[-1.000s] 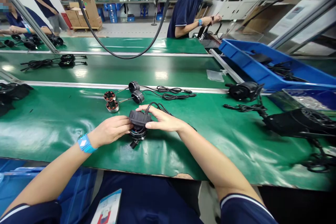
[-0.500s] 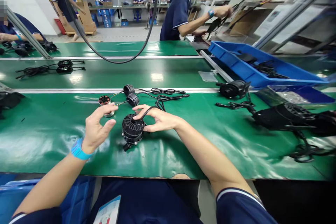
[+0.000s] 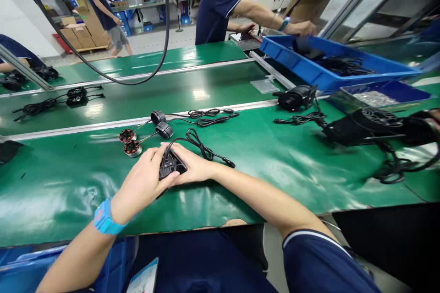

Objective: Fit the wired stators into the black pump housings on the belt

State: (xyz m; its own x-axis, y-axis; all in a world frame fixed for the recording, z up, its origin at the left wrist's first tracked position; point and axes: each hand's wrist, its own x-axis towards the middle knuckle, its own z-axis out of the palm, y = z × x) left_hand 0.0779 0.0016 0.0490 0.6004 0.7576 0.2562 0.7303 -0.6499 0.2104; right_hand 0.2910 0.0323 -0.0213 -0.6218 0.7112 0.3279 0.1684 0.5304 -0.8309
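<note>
Between my two hands sits a black round pump-like unit (image 3: 167,167) with a ridged top, low over the green bench. My left hand (image 3: 142,178) wraps its left side, thumb along the near edge. On the other side, my right hand (image 3: 193,165) is closed around it, and the fingers hide much of its body. From its top a black cable (image 3: 202,147) loops back and ends in a plug on the bench. Just beyond my left hand lie two copper-wound motor stators (image 3: 132,148), wired to two black round caps (image 3: 164,129).
More black pump-like units (image 3: 367,123) lie at right, below a blue bin (image 3: 330,71) of black parts and a tray of small clear pieces (image 3: 378,97). A co-worker (image 3: 220,7) reaches into the bin. Cabled black parts (image 3: 77,96) lie on the middle strip.
My left hand has come down onto the unit from its left, and my right hand has closed in on it. The co-worker's hand has moved down to the blue bin.
</note>
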